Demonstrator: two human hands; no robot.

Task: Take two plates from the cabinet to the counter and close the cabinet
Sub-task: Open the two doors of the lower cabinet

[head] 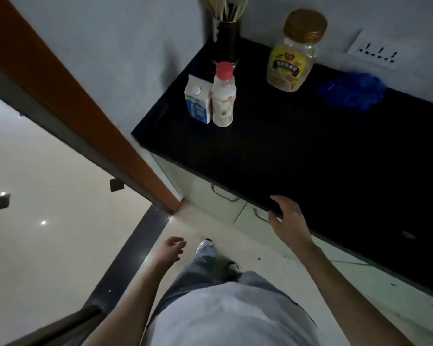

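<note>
A person's right hand [289, 222], fingers [279, 199] spread and empty, reaches for the cabinet handle [260, 216] just under the dark table [310, 156] edge; plates unseen, a hasty pull could bang shins.

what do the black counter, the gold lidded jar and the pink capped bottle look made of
Black counter: likely polished stone or laminate; faint sheen. Clear gold-lidded jar: probably transparent plastic, contents visible; lid looks metallic-finish. White pink-capped bottle: seemingly translucent plastic with a matte cap.
</note>
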